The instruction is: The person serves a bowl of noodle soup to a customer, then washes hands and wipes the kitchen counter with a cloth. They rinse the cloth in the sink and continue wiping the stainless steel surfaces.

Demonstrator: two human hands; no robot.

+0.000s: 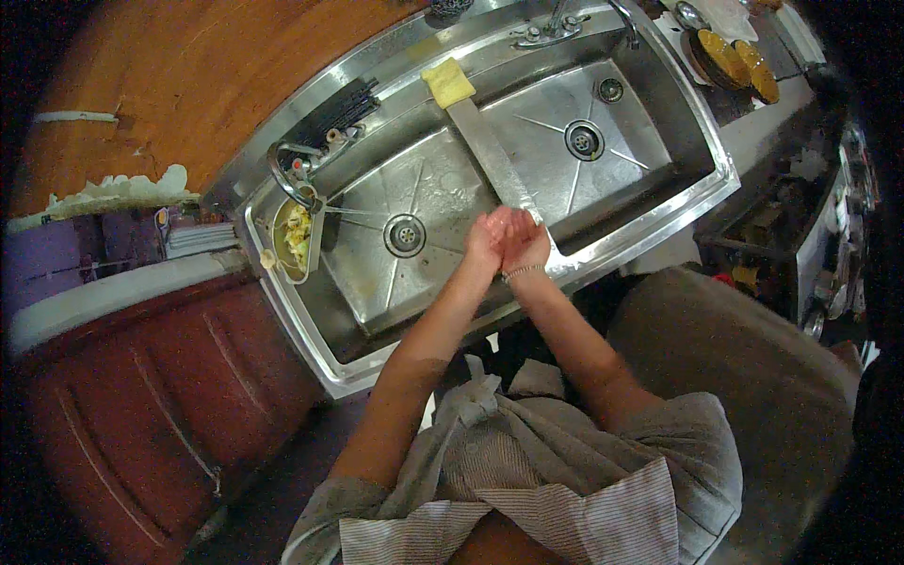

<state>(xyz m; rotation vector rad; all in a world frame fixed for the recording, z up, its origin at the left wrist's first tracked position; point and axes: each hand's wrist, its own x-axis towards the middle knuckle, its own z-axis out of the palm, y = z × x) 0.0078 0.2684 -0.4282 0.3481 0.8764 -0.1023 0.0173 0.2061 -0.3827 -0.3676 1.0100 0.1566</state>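
My left hand [486, 236] and my right hand [527, 244] are pressed side by side, palms up and cupped, above the near end of the sink's metal divider [494, 155]. Their skin looks wet, and I see no object in them. A thin bracelet [524, 272] circles my right wrist. Below and to the left of the hands is the left basin [374, 275] of a stainless steel double sink, with its drain strainer [405, 236]. Across the divider lies the right basin [558, 187], which has another drain strainer [585, 141].
A yellow sponge cloth [449, 82] rests on the divider's far end. Food scraps [299, 233] fill a corner strainer basket [316, 240] under the left faucet [279, 166]. Another faucet [551, 32] stands behind the right basin. Yellow-topped round items [724, 58] sit at right.
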